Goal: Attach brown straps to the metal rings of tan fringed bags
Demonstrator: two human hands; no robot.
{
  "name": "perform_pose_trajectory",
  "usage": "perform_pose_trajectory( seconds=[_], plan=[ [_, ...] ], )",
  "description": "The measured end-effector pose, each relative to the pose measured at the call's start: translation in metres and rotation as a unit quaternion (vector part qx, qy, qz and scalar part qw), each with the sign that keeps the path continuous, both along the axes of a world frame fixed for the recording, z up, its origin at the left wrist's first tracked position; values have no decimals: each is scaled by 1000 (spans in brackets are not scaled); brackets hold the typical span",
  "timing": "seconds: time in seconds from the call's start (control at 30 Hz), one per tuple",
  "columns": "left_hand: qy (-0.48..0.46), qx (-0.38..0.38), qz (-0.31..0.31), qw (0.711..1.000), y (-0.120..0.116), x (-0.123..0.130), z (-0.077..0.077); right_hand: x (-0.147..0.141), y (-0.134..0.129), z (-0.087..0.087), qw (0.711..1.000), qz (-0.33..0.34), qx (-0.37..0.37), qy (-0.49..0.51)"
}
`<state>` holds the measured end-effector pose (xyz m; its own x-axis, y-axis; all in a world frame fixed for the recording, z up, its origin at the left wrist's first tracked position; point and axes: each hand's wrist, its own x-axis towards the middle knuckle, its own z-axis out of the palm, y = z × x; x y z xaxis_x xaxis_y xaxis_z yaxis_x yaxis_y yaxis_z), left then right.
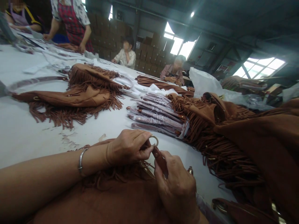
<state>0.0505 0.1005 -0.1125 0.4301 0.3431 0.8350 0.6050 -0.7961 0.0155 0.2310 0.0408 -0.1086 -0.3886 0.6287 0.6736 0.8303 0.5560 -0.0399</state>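
Left hand (pixel 129 146) and right hand (pixel 176 180) were held close together above a brown fringed piece (pixel 100 202) at the near side of the tabletop (pixel 21 130). A gold-coloured ring (pixel 157 140) was pinched at the fingertips of the left hand. A brown strap (pixel 161 161) was clamped between the thumb and fingers of the right hand, its studded end located at the lower edge of the ring; whether the strap was passed through the ring could not be determined. A metal bracelet (pixel 80 161) was worn on the left wrist. Beyond the hands, a row of wrapped straps (pixel 156 116) was laid on the tabletop. Fringed bags (pixel 86 98) were placed to the left, and a brown fringed pile (pixel 254 130) was stacked to the right. Other people (pixel 72 25) were positioned along the far side.
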Motion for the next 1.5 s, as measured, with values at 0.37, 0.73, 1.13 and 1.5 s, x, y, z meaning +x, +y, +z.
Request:
perform_pose_trajectory(
  seconds=[0.37,0.73,1.13,1.5],
  plan=[
    [37,-85,2,996,0,4,2,9,9,0,996,25,80,-41],
    [47,-145,-51,987,4,1,6,10,6,-1,991,7,98,-86],
    [118,-82,-31,989,1,-3,10,17,7,0,991,84,18,-98],
    [91,-27,7,995,0,0,5,10,1,-6,986,18,116,-118]
  ],
)
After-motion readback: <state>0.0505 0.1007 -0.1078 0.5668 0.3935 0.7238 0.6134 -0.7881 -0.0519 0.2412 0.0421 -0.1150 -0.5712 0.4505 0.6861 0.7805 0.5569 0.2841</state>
